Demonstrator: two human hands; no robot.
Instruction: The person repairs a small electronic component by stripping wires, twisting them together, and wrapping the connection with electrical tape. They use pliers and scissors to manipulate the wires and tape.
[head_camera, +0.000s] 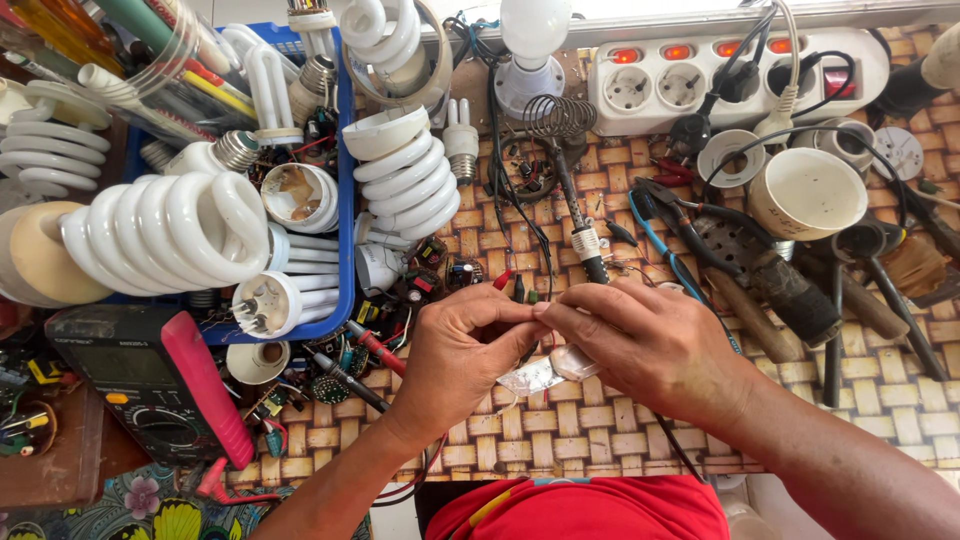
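At the desk's left edge a multimeter (130, 385) lies below a blue tray (345, 250) heaped with spiral fluorescent bulbs (165, 235). Near the front edge at the middle, the left hand (455, 350) and right hand (650, 345) meet fingertip to fingertip, both pinched together on a fine wire (532, 308) too thin to make out clearly; a small shiny scrap (545, 372) lies just under them. A soldering iron (580, 225) rests just behind the hands, tip side unclear. Toward the back right corner a power strip (735, 75) glows with lit switches beside a white cup (805, 195). The likely slips: the wire snapping under tension, or a knuckle brushing the iron, given the crowding.
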